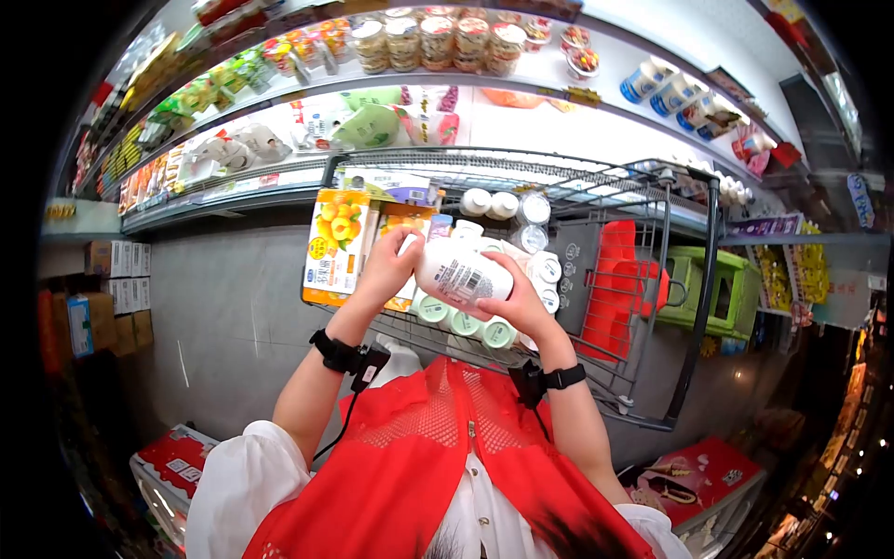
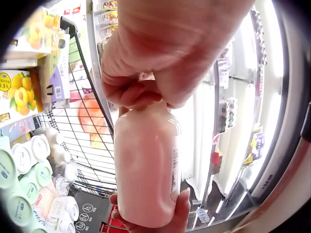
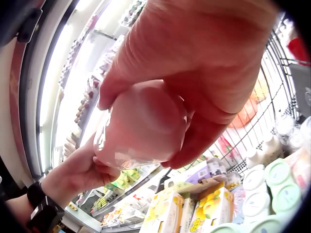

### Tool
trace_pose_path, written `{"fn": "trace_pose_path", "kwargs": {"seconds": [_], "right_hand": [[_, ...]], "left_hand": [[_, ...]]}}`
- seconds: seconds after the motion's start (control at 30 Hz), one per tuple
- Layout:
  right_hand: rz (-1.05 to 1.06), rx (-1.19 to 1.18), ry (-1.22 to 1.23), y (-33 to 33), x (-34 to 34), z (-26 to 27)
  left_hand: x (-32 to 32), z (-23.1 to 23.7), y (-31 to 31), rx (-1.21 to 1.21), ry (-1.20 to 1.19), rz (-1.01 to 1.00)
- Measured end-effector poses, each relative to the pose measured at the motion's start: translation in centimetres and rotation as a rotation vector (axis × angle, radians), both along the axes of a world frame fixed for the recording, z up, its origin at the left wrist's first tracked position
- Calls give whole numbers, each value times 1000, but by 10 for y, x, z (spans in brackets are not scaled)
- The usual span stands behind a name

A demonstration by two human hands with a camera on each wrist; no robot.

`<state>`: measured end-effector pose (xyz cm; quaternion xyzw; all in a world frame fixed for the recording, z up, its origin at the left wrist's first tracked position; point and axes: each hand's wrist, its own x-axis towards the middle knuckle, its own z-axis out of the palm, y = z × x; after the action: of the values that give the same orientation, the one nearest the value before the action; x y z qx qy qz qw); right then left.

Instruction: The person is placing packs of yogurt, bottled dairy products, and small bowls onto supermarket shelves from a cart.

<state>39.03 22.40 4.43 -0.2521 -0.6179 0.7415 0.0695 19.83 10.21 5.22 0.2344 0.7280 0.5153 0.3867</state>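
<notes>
White bottle (image 1: 463,274), one, held above the shopping cart (image 1: 690,373). Left hand (image 1: 389,267): fingers curled round the neck end. Right hand (image 1: 521,306): fingers gripping the base end.

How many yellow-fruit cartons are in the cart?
2: one carton at the left end of the cart; another right of it, partly behind the left hand in the head view. More may be hidden.
</notes>
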Motion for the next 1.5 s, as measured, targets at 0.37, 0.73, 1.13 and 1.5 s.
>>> {"fn": "trace_pose_path", "kwargs": {"seconds": [0.37,0.73,1.13,1.5], "right_hand": [[-152,-260,392,-219,-129,74],[102,1094,976,-411,-221,146],[310,584,889,-414,-340,97],[581,230,476,-354,-501,91]], "left_hand": [[-33,107,-269,353,-409,-28],[-52,149,-436,731,-519,272],[-181,109,-474,687,-365,375],[-372,95,-427,314,-262,87]]}}
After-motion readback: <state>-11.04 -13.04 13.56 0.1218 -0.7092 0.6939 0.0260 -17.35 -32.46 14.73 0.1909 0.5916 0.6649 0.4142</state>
